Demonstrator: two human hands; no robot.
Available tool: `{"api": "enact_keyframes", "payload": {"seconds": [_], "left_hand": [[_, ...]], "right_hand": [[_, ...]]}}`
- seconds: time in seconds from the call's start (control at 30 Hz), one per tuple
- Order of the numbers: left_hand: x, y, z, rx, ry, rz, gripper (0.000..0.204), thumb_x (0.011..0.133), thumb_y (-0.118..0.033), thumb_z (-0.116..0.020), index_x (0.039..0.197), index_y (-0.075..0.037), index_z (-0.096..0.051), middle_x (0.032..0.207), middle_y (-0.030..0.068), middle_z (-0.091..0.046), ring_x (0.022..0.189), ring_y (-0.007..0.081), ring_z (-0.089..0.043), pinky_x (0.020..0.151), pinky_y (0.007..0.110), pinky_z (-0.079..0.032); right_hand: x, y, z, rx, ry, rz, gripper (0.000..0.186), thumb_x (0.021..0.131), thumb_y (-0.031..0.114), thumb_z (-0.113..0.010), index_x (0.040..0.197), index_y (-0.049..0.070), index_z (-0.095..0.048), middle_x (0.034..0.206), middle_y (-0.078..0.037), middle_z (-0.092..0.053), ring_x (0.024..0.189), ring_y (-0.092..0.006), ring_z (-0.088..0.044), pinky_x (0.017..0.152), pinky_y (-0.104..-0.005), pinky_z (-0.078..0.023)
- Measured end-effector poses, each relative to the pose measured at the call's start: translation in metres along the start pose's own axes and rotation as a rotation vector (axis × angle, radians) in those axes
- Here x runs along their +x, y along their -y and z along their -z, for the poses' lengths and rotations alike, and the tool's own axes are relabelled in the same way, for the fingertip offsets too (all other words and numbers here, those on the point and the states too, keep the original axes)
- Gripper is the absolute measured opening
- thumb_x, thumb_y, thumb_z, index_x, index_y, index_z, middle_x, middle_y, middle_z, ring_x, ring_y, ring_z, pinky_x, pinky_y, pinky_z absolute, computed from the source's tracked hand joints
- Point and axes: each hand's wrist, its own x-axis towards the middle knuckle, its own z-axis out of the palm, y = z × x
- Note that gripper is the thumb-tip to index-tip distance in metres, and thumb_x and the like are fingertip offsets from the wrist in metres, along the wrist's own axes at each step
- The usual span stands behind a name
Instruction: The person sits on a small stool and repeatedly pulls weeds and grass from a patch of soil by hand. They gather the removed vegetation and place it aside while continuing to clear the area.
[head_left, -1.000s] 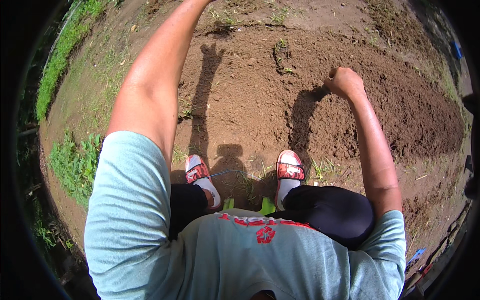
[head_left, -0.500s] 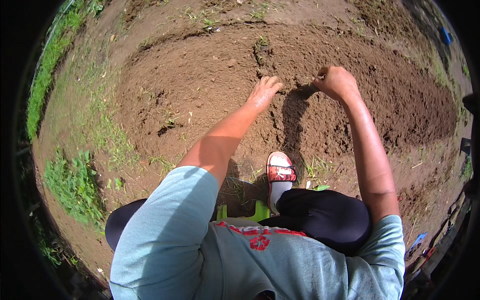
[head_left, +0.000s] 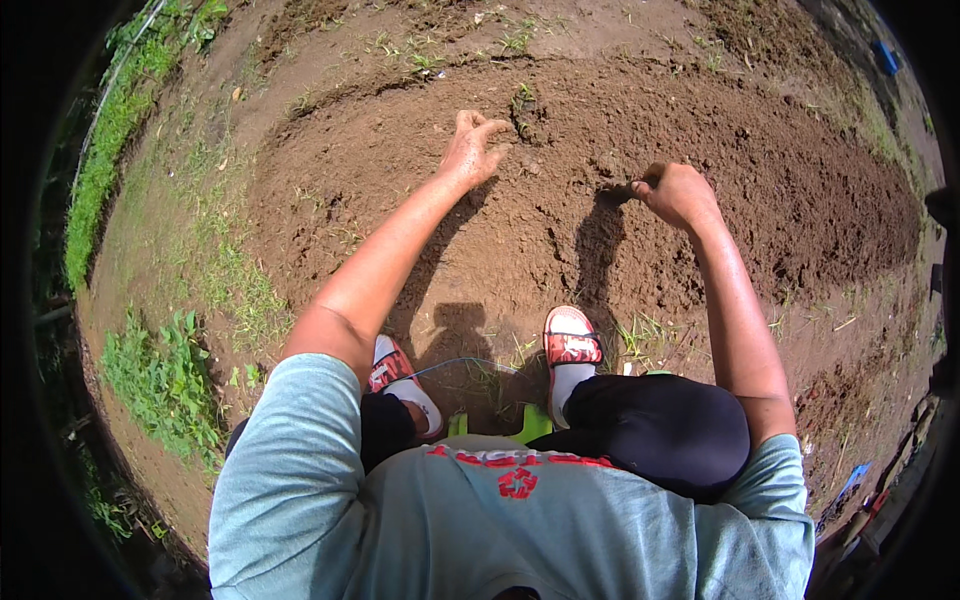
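My left hand (head_left: pixel 474 150) is raised over the dug brown soil bed (head_left: pixel 380 150), its fingers apart and nothing visible in them. Just right of its fingertips, a small green seedling (head_left: pixel 522 100) grows from the soil. My right hand (head_left: pixel 682 195) is low over the bed farther right, its thumb and fingers curled together in a pinch. Whatever lies between them is too small or hidden to make out. A dark shadow falls on the soil beside that hand.
My sandalled feet (head_left: pixel 572 345) stand at the bed's near edge, in front of a bright green low seat (head_left: pixel 530 425). A thin bluish string (head_left: pixel 465 360) lies between them. Leafy plants (head_left: pixel 165 375) grow at left, and blue objects (head_left: pixel 885 57) lie far right.
My left hand has moved left and away from the right hand, rising to beside the seedling. My right hand has shifted slightly nearer to me, still pinched. My left foot has come into view.
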Motion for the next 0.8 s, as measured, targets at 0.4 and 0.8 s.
{"api": "enact_keyframes", "payload": {"seconds": [0.4,0.8], "left_hand": [[0.031,-0.071,-0.157,-0.137,0.311,0.185,0.056,0.091,0.006,-0.062,0.137,-0.027,-0.063,0.16,0.0159,-0.041,0.142,0.0425,-0.046,0.115,0.047,-0.045],[0.0,0.023,0.025,0.063,0.129,0.261,0.04,0.101,-0.029,-0.062,0.125,0.002,-0.07,0.122,0.025,-0.068,0.12,0.0347,-0.064,0.111,0.042,-0.045]], "right_hand": [[-0.026,0.003,-0.018,0.025,-0.024,0.079,0.043,0.088,0.034,-0.076,0.122,0.009,-0.073,0.106,-0.02,-0.077,0.102,-0.0358,-0.074,0.093,-0.0468,-0.059],[-0.004,0.005,-0.003,0.004,-0.014,0.131,0.04,0.091,0.038,-0.074,0.116,0.007,-0.076,0.11,-0.019,-0.077,0.106,-0.0343,-0.073,0.095,-0.0459,-0.058]]}}
